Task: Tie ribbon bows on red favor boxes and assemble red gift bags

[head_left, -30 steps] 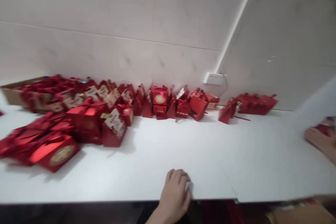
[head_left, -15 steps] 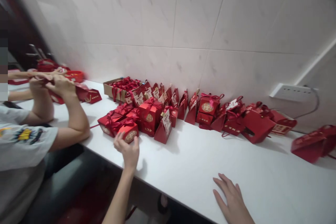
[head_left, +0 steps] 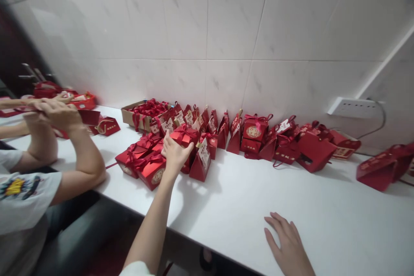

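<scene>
My left hand (head_left: pixel 176 153) reaches over the table to a red gift box with a ribbon bow (head_left: pixel 184 134). Its thumb and fingers are spread in front of that box, and whether they touch it I cannot tell. Just left of the hand sits another red ribboned box (head_left: pixel 153 171) with a gold emblem, beside a similar box (head_left: pixel 129 157). A triangular red box with a white tag (head_left: pixel 201 161) stands right of the hand. My right hand (head_left: pixel 286 241) is at the front of the white table, holding nothing, with its fingers apart.
A row of red boxes (head_left: pixel 255 133) lines the tiled wall. Behind the near boxes is a cardboard tray (head_left: pixel 127 115) full of red ribbons. To the left a co-worker's hands (head_left: pixel 60 114) work near red boxes. A power strip (head_left: pixel 351 107) is fixed to the wall.
My left hand has moved from the front ribboned box forward and right to the taller one behind. The front box now sits nearer the table edge. My right hand stays almost in place.
</scene>
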`<control>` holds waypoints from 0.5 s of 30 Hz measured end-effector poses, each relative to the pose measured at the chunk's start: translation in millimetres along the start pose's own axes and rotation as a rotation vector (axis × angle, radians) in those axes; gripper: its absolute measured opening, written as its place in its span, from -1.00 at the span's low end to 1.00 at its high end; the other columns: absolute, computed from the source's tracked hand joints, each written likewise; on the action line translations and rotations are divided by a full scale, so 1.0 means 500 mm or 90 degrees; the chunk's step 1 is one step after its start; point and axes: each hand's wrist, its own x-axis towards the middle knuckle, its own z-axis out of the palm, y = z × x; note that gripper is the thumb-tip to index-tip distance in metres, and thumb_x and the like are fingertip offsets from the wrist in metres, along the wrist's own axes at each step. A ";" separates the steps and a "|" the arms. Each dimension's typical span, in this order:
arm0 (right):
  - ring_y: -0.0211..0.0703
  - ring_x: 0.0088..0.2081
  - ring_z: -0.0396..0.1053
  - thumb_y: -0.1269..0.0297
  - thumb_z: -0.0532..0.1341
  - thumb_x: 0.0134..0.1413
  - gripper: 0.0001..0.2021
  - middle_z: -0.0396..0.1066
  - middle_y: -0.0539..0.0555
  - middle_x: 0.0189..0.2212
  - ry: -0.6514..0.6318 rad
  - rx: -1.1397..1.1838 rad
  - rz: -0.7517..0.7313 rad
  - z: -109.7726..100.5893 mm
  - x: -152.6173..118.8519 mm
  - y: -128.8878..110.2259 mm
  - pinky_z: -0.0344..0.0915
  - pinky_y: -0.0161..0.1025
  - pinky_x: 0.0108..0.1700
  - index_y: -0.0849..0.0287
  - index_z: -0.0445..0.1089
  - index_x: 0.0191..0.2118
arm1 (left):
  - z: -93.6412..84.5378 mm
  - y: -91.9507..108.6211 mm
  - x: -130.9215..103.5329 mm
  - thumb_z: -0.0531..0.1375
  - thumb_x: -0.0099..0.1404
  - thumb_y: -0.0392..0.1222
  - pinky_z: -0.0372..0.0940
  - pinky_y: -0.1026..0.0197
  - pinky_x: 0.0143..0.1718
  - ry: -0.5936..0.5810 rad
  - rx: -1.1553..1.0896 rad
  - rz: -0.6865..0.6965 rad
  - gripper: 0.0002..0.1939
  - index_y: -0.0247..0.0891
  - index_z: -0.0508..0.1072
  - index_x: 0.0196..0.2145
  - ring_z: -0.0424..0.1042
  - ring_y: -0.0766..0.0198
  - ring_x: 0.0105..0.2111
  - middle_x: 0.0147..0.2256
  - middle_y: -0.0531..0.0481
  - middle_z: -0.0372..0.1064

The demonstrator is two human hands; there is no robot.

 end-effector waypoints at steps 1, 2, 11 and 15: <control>0.05 -0.07 0.43 0.08 -0.04 0.23 -0.70 0.43 0.15 -0.11 0.001 -0.003 -0.003 -0.002 0.001 -0.003 0.24 0.20 0.03 0.08 0.33 -0.12 | 0.001 0.001 0.005 0.31 0.03 -0.06 -0.04 -0.36 0.13 -0.003 -0.010 -0.014 -0.03 -0.40 -0.13 0.23 -0.04 -0.22 0.24 0.19 -0.47 -0.02; 0.04 -0.07 0.43 0.08 -0.03 0.23 -0.71 0.43 0.15 -0.11 0.000 -0.007 -0.005 -0.004 0.003 -0.006 0.24 0.19 0.03 0.08 0.32 -0.12 | 0.000 -0.002 0.010 0.32 0.02 -0.08 -0.02 -0.35 0.14 0.000 -0.028 -0.018 -0.03 -0.40 -0.13 0.22 -0.05 -0.22 0.24 0.18 -0.47 -0.02; 0.05 -0.07 0.42 0.12 -0.03 0.24 -0.74 0.40 0.18 -0.11 0.003 -0.011 -0.013 -0.017 0.008 -0.013 0.21 0.20 0.03 0.09 0.28 -0.10 | -0.124 -0.020 -0.063 0.38 -0.09 -0.08 0.15 -0.08 0.15 0.235 -0.256 0.177 0.00 -0.30 -0.06 0.19 0.16 -0.01 0.11 0.13 -0.32 -0.03; 0.10 -0.04 0.38 0.13 -0.02 0.23 -0.72 0.39 0.21 -0.11 -0.012 0.022 0.011 -0.027 0.012 -0.021 0.17 0.24 0.06 0.13 0.31 -0.10 | -0.135 0.004 -0.199 0.36 0.00 -0.09 0.20 -0.07 0.14 0.150 -0.354 0.214 -0.12 -0.06 -0.01 0.19 0.16 0.03 0.13 0.13 -0.17 0.02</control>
